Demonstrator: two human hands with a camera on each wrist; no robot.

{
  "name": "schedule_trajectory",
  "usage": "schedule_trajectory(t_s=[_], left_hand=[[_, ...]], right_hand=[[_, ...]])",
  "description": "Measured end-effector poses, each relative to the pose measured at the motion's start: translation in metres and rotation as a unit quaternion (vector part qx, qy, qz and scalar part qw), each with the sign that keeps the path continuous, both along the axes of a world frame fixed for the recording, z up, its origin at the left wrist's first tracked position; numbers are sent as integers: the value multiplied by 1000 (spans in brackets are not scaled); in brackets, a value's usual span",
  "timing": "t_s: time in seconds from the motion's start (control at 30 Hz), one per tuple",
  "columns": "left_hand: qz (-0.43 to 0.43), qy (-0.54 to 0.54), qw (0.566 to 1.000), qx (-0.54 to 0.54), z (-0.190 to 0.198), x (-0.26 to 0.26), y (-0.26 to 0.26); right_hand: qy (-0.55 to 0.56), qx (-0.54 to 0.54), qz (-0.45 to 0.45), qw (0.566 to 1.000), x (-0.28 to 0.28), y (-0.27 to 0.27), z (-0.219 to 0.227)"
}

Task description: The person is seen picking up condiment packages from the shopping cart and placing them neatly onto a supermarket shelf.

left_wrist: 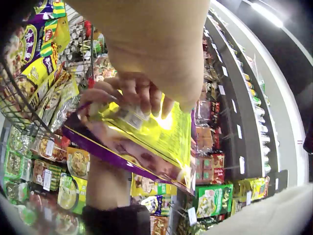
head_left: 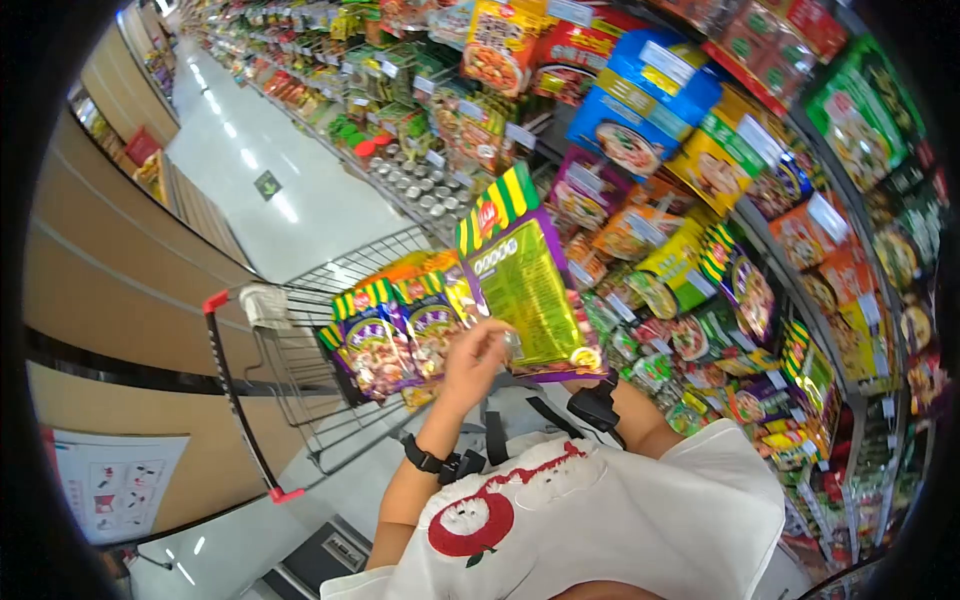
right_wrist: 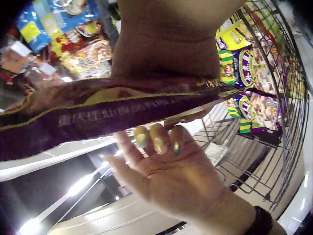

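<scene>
A large purple-edged food packet (head_left: 525, 290) stands tilted before my chest, its yellow-green printed back facing me. My right hand (left_wrist: 100, 95) holds it from behind; in the head view the packet hides that hand. My left hand (head_left: 475, 362) is at the packet's lower left, fingers loosely bent, palm uncurled in the right wrist view. Its fingertips (left_wrist: 144, 105) are right at the yellow-green face, beside a pale label-like patch (left_wrist: 132, 117). Similar purple packets (head_left: 375, 340) lie in the wire shopping cart (head_left: 300, 320) on my left.
Store shelves (head_left: 850, 340) packed with food packets rise close on my right. The cart's handle (head_left: 240, 400) is at the left, with a white cloth-like item (head_left: 265, 305) over its rim. A pale aisle floor (head_left: 250, 180) runs ahead, and a wood-coloured panel (head_left: 120, 240) borders it.
</scene>
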State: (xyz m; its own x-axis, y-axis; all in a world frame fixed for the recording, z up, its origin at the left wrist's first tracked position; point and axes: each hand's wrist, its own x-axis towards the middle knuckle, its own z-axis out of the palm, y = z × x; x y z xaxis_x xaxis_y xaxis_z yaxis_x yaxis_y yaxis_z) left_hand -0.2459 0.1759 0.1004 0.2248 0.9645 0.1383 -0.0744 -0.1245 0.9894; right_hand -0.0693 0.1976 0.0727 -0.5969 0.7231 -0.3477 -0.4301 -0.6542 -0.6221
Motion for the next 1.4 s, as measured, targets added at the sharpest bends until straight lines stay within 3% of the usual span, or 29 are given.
schedule_trajectory(t_s=[0.1,0.27,0.37,0.47,0.53,0.8,1.0,1.17,1.4], left_hand=[[60,-106,992,-28,14,17,-35],[98,-81,992,1,30,31,-60],[20,-191,977,-87,36,40,-70],[-106,-329,915,-207,50,55,-100],[-145,-372,885,-240,54,63,-121],[-229,-273,924,-140,95,131,-160],[-378,-175,902,-111,124,207,-194],[-424,-179,885,-69,142,270,-234],[-447,-173,875,-67,139,312,-282]], right_hand=[[27,42,-46,998,26,-47,37],[84,76,-111,987,50,-124,75],[107,83,-133,982,60,-161,85],[120,86,-147,978,67,-188,88],[130,91,-155,975,73,-201,92],[151,138,-212,955,134,-271,107],[159,178,-271,933,194,-347,117],[165,216,-311,911,235,-403,120],[165,249,-335,894,266,-458,120]])
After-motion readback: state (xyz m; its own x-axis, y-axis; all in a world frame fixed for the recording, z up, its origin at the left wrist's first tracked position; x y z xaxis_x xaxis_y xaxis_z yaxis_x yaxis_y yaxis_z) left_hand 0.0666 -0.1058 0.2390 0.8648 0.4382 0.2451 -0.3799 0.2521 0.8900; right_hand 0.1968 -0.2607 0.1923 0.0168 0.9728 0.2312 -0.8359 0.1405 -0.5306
